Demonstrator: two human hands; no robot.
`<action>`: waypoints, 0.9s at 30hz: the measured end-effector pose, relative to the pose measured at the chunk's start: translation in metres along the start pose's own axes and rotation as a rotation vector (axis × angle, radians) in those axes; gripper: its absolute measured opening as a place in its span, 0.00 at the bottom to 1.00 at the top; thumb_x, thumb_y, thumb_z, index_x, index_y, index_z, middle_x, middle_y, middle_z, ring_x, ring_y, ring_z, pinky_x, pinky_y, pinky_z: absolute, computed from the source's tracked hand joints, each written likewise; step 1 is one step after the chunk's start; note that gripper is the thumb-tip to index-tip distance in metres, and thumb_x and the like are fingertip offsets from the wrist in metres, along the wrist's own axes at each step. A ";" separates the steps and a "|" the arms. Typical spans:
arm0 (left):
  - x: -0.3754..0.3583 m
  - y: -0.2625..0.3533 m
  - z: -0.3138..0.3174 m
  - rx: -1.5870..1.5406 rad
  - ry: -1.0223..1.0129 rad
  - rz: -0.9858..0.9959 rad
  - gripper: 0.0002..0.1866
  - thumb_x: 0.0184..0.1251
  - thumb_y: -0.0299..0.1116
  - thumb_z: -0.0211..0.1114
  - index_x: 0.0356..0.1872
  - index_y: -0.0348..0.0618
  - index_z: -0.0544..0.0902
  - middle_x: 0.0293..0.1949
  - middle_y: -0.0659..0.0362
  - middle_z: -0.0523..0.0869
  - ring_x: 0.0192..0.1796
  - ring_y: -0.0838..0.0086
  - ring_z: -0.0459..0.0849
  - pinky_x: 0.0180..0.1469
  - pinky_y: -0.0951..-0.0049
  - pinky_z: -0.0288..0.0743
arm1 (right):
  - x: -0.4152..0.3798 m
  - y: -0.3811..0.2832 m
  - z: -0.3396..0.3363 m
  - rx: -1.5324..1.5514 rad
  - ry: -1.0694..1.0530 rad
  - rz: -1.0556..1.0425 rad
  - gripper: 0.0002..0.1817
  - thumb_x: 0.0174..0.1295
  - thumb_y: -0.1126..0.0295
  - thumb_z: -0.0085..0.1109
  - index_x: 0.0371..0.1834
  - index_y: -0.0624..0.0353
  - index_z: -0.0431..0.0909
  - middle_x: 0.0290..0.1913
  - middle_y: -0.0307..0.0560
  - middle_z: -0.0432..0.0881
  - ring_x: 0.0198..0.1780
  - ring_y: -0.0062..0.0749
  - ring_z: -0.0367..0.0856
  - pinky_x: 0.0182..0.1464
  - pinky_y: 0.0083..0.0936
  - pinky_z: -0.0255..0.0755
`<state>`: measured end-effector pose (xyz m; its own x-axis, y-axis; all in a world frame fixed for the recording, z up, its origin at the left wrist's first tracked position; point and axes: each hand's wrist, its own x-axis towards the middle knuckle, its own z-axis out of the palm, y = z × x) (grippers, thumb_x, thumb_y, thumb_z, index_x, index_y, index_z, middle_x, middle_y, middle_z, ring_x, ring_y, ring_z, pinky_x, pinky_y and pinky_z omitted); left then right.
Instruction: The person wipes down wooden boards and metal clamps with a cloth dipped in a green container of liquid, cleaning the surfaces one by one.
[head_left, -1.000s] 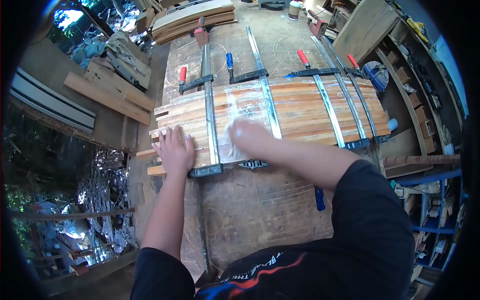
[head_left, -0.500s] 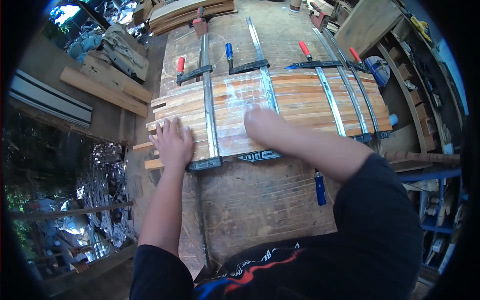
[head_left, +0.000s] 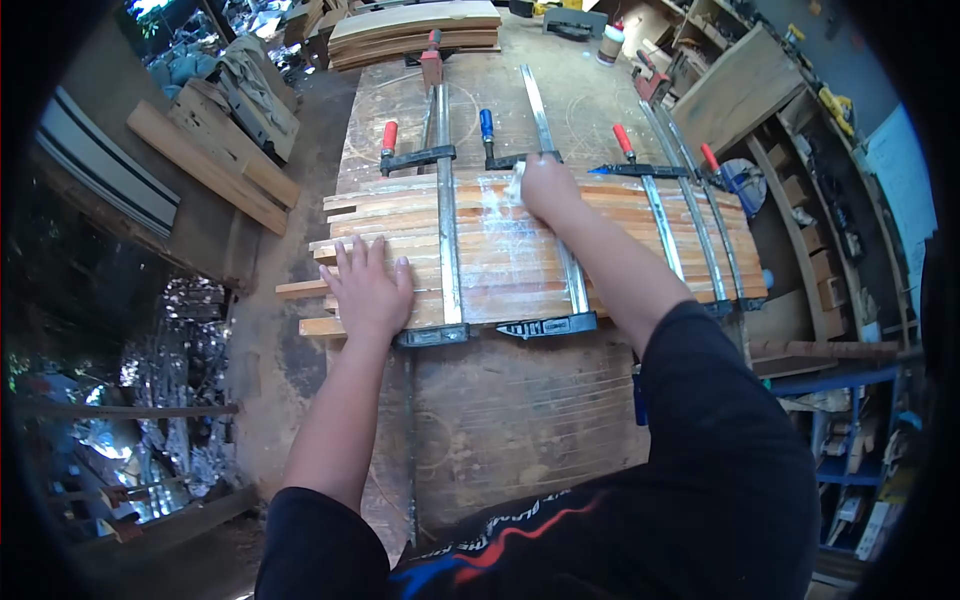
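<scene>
My left hand (head_left: pixel 370 290) lies spread on the left end of a panel of wooden strips (head_left: pixel 390 222). Near the panel's far edge, my right hand (head_left: pixel 547 186) is closed on a whitish wad (head_left: pixel 516 186), mostly hidden by the fingers. Whitish smears (head_left: pixel 505 245) cover the wood between two metal bar clamps, the left one (head_left: pixel 449 240) and the middle one (head_left: pixel 575 275). The right forearm crosses over the panel. Further clamps (head_left: pixel 661 230) span its right part, some with red handles (head_left: pixel 624 140); one handle is blue (head_left: pixel 487 124).
The panel rests on a worn wooden workbench (head_left: pixel 520 410). Stacked boards (head_left: pixel 415 35) lie at the back, beside a cup (head_left: pixel 610 45). Planks (head_left: pixel 210 170) lean at the left. Shelves (head_left: pixel 800 215) with wood pieces stand at the right.
My right hand has moved from the middle of the panel to its far edge. My left hand stays spread on the panel. The whole view has shifted a little.
</scene>
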<state>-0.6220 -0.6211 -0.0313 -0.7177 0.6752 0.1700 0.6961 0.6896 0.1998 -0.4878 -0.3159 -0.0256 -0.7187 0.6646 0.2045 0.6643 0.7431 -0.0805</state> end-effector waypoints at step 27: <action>-0.014 -0.003 -0.017 -0.119 0.014 -0.018 0.31 0.76 0.58 0.54 0.69 0.48 0.80 0.80 0.43 0.66 0.86 0.47 0.50 0.83 0.34 0.31 | -0.195 -0.078 -0.022 0.111 0.044 -0.232 0.16 0.68 0.63 0.61 0.56 0.54 0.83 0.46 0.53 0.83 0.51 0.52 0.84 0.53 0.48 0.79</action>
<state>-0.6139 -0.6371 -0.0175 -0.7311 0.6586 0.1782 0.6763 0.6652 0.3163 -0.3947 -0.5050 -0.0377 -0.8380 0.4731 0.2721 0.4543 0.8809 -0.1325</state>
